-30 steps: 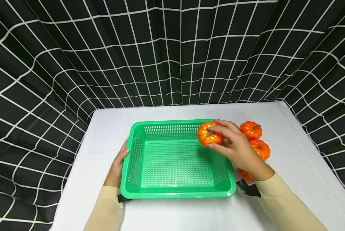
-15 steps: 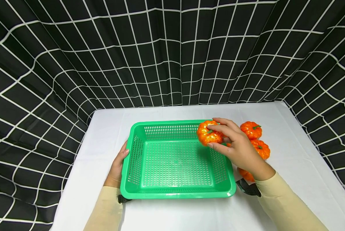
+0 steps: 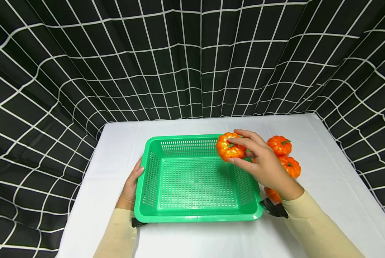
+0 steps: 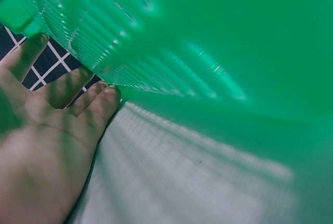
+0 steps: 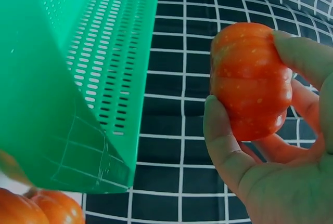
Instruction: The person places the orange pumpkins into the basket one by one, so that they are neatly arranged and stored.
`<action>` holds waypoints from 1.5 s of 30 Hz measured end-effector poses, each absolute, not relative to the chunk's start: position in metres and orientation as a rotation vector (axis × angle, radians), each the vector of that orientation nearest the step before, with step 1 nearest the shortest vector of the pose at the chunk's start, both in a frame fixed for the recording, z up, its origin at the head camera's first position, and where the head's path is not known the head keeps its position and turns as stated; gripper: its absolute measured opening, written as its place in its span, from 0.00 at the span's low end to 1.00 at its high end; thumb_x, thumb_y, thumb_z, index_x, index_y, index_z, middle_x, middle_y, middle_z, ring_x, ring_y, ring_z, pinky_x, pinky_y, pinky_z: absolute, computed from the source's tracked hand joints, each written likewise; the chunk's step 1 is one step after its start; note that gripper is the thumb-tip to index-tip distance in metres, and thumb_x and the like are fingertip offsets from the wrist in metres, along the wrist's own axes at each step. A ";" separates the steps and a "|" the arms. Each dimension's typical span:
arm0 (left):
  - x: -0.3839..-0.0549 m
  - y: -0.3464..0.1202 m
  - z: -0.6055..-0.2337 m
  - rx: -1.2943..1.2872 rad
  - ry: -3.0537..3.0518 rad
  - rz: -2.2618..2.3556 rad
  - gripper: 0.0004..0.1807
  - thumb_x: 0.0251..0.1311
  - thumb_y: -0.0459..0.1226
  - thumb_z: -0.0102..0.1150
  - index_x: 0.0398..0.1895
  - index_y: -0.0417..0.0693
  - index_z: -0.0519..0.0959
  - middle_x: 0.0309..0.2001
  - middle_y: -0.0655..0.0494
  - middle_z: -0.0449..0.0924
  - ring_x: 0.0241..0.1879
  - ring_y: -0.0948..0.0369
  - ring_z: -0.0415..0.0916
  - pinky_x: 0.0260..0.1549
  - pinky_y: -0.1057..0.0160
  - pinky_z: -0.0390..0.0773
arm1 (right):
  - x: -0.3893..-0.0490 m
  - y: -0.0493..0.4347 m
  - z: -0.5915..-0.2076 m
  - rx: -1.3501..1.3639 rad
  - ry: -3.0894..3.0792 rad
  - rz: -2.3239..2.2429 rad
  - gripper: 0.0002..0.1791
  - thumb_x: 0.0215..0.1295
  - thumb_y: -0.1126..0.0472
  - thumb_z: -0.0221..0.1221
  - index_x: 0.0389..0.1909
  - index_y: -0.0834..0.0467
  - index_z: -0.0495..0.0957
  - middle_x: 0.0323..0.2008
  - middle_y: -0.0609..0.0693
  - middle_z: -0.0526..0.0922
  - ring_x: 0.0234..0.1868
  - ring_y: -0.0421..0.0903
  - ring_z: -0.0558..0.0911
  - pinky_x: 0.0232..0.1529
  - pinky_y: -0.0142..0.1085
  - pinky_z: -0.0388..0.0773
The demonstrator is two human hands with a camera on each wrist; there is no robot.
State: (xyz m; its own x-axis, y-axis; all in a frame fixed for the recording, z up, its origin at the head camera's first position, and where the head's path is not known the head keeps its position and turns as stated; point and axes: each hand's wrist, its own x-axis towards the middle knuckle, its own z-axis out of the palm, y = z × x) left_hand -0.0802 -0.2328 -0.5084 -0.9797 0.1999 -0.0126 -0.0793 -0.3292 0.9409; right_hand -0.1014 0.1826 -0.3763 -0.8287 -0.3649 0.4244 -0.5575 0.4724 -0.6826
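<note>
My right hand (image 3: 261, 159) pinches a small glossy orange pumpkin (image 3: 228, 152) with a green stem, thumb at its near side and fingers over its top and far side. It hangs over the back right corner of a green plastic basket (image 3: 199, 218) with slotted walls. In the right wrist view, the pumpkin (image 5: 250, 81) shows at the fingertips, above the level of the basket rim (image 5: 148, 52). At the left end, my left hand (image 3: 131, 184) grips the basket with its thumb on the rim; the left wrist view has its fingers (image 4: 70, 86) against the outer wall.
Several more orange pumpkins (image 3: 279, 145) lie on the white-covered table (image 3: 321, 172) to the right of the basket, partly hidden by my right hand and wrist. A black curtain (image 3: 166, 64) with a white grid surrounds the table at the back and sides.
My right hand has shifted slightly left and toward the back, carrying the pumpkin a little further over the basket. The left hand and basket stay put.
</note>
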 end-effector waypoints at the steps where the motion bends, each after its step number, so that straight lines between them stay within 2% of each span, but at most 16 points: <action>1: -0.080 -0.233 -0.508 0.159 1.702 2.427 0.39 0.76 0.43 0.33 0.91 0.62 0.50 0.86 0.52 0.55 0.78 0.40 0.58 0.71 0.52 0.71 | -0.101 0.182 -0.376 0.798 -2.498 1.284 0.31 0.62 0.69 0.78 0.67 0.53 0.85 0.74 0.52 0.73 0.62 0.52 0.80 0.47 0.30 0.83; 6: -0.078 -0.235 -0.509 0.177 1.686 2.437 0.39 0.77 0.42 0.33 0.91 0.61 0.49 0.86 0.50 0.54 0.76 0.42 0.61 0.69 0.53 0.73 | -0.101 0.179 -0.376 0.809 -2.486 1.292 0.31 0.62 0.68 0.79 0.67 0.53 0.85 0.74 0.52 0.73 0.64 0.52 0.78 0.46 0.33 0.85; 12: -0.078 -0.235 -0.509 0.178 1.704 2.426 0.39 0.77 0.43 0.33 0.91 0.62 0.49 0.86 0.53 0.54 0.78 0.42 0.58 0.70 0.53 0.72 | -0.101 0.175 -0.376 0.821 -2.500 1.303 0.31 0.63 0.67 0.78 0.68 0.52 0.84 0.75 0.53 0.72 0.66 0.53 0.77 0.48 0.33 0.85; 19: -0.079 -0.236 -0.510 0.182 1.716 2.417 0.40 0.77 0.43 0.32 0.92 0.60 0.47 0.86 0.52 0.52 0.79 0.43 0.58 0.70 0.54 0.71 | -0.100 0.170 -0.376 0.831 -2.508 1.345 0.30 0.65 0.68 0.76 0.68 0.54 0.84 0.76 0.52 0.71 0.66 0.53 0.77 0.49 0.40 0.86; 27: -0.085 -0.238 -0.511 0.184 1.755 2.422 0.41 0.75 0.42 0.31 0.92 0.55 0.43 0.88 0.50 0.46 0.84 0.45 0.48 0.74 0.57 0.64 | -0.099 0.161 -0.377 0.842 -2.506 1.408 0.29 0.67 0.66 0.76 0.68 0.53 0.84 0.76 0.51 0.71 0.65 0.52 0.78 0.51 0.39 0.85; 37: -0.085 -0.237 -0.513 0.227 1.742 2.420 0.41 0.76 0.41 0.30 0.92 0.55 0.43 0.88 0.49 0.46 0.83 0.46 0.49 0.74 0.58 0.65 | -0.101 0.149 -0.377 0.884 -2.504 1.440 0.28 0.67 0.65 0.76 0.68 0.54 0.84 0.75 0.55 0.71 0.65 0.54 0.79 0.50 0.47 0.87; 41: -0.084 -0.236 -0.513 0.244 1.741 2.415 0.40 0.77 0.42 0.31 0.92 0.56 0.43 0.88 0.49 0.47 0.81 0.44 0.52 0.72 0.55 0.68 | -0.103 0.146 -0.378 0.882 -2.509 1.457 0.28 0.67 0.64 0.76 0.68 0.53 0.84 0.76 0.55 0.70 0.66 0.54 0.78 0.50 0.48 0.87; 45: -0.084 -0.235 -0.513 0.243 1.716 2.430 0.41 0.76 0.42 0.31 0.92 0.56 0.43 0.88 0.49 0.45 0.82 0.47 0.50 0.74 0.57 0.65 | -0.105 0.143 -0.380 0.882 -2.508 1.468 0.28 0.67 0.65 0.76 0.68 0.53 0.84 0.75 0.57 0.71 0.65 0.53 0.78 0.48 0.48 0.87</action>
